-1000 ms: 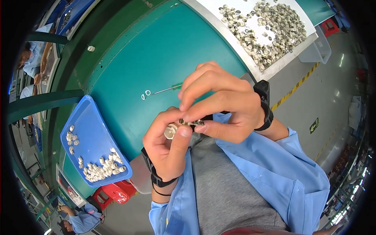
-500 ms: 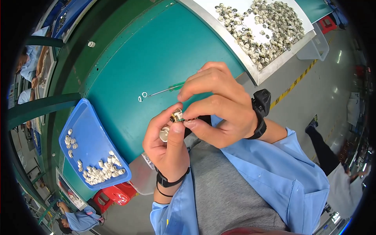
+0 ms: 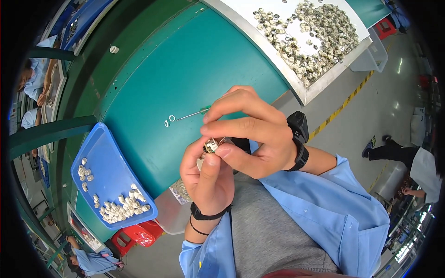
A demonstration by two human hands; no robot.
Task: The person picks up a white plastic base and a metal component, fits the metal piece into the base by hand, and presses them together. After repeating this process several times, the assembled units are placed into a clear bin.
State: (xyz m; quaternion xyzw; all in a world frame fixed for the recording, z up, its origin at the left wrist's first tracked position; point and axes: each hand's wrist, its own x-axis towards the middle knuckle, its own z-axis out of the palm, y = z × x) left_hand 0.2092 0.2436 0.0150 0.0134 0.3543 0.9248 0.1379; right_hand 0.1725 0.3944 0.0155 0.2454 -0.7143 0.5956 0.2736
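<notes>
A small white-and-metal assembly (image 3: pixel 211 145) with dark and gold-coloured bits is pinched between the thumb and forefinger of my left hand (image 3: pixel 211 183). A pale round piece (image 3: pixel 200 162) shows beside it, partly covered by the same fingers. My right hand (image 3: pixel 255 134) meets the assembly from the right, its thumb and fingers closed around a small dark disc-like part (image 3: pixel 224 140), mostly hidden. Beyond my hands, a thin screwdriver (image 3: pixel 191 114) with a green handle lies on the green table. Two white rings (image 3: pixel 169 121) rest by its tip.
At left, a blue tray (image 3: pixel 109 173) holds many white cylindrical pieces. A metal-edged white board (image 3: pixel 278 60) at upper right carries a heap of small parts. One white piece (image 3: pixel 114 49) sits on the table's far side. Red stools (image 3: pixel 143 233) stand below; other people work nearby.
Both hands have shifted slightly, drawing closer together around the assembly. My left fingers now cover more of the pale round piece, and the assembly is turned a little.
</notes>
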